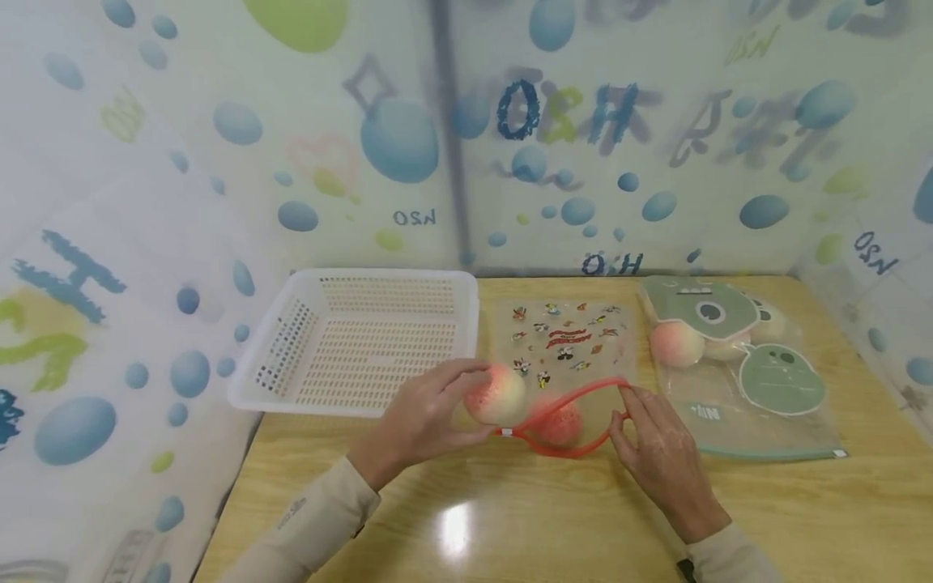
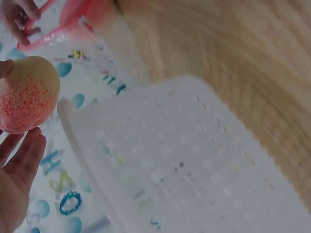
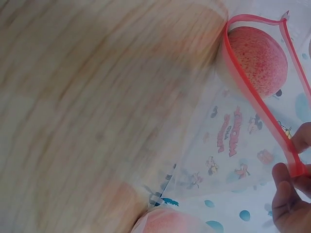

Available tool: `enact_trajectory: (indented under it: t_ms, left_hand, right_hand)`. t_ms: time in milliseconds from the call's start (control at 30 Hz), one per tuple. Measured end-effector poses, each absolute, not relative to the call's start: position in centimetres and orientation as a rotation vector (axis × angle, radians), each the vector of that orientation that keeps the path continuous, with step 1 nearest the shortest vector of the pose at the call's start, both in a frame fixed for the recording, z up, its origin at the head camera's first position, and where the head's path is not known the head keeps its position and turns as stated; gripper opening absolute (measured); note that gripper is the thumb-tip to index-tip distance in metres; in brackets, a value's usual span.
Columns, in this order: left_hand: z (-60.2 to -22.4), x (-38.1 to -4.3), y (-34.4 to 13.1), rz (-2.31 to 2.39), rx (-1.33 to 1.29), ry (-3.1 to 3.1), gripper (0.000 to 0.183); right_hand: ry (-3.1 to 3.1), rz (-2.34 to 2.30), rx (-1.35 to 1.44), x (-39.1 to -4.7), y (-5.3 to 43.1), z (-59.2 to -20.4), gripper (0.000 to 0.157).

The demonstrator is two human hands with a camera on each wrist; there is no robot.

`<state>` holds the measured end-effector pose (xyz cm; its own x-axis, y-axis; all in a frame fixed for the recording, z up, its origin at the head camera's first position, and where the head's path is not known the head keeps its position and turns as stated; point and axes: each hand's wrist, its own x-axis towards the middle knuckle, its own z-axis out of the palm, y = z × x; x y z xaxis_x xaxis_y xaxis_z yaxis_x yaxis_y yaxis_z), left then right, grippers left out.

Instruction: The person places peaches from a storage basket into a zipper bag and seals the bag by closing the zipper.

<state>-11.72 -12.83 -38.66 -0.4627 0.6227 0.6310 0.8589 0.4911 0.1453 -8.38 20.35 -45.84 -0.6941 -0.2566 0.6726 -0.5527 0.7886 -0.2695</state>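
My left hand (image 1: 430,417) holds a pink and cream peach (image 1: 500,395) between thumb and fingers, just left of the mouth of a clear zip bag (image 1: 564,336) with cartoon prints. In the left wrist view the same peach (image 2: 30,94) shows its speckled red side. A red zip edge (image 1: 583,390) rims the bag's mouth, which gapes. At its right end my right hand (image 1: 659,453) pinches this edge, seen closer in the right wrist view as a red strip (image 3: 257,99). Inside the bag, near the opening, lies another peach (image 1: 560,423).
A white perforated basket (image 1: 244,397) stands at the left on the wooden table (image 1: 364,526). To the right lies a clear bag with green cartoon shapes (image 1: 783,380), holding several peaches, one a pink peach (image 1: 676,344). A patterned wall (image 1: 408,219) rises behind.
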Motion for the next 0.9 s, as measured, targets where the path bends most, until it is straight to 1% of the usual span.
enact_trajectory:
  t_ms: [300,400,667,900]
  left_hand:
    - [-40.8,-10.0,-9.9,-0.636,-1.379,-2.191,0.060]
    - [-41.7,-9.5,-9.0,-0.598,-1.384,-2.193,0.060]
    - [-43.8,-9.1,-7.1,-0.462,-1.364,-2.197,0.051]
    - [-44.4,-9.0,-6.3,-0.341,-1.391,-2.217,0.051]
  right_hand:
    - [-2.335,0.638,0.605,-8.4,20.2,-45.9,0.042]
    - [-2.337,0.639,0.599,-8.4,20.2,-45.9,0.041]
    - [-2.356,0.641,0.587,-8.3,20.2,-45.9,0.043]
    - [-2.367,0.659,0.602,-8.3,20.2,-45.9,0.043]
